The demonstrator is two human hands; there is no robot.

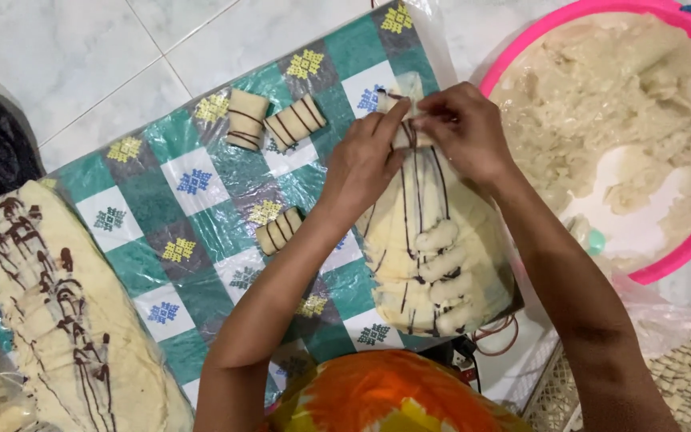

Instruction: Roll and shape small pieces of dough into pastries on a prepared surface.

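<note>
Both hands up at the far end of a pale striped crepe sheet, left hand and right hand pinching its top edge together, fingertips touching. Three little rolled pieces already lying on the checkered plastic mat. Pink basin of pale mash off to the right, another chocolate-streaked stack bottom left, white tile floor all around.

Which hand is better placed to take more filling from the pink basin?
Right. The right hand is on the side nearest the pink basin; the left hand sits farther off. Both are pinching the striped dough sheet.
</note>
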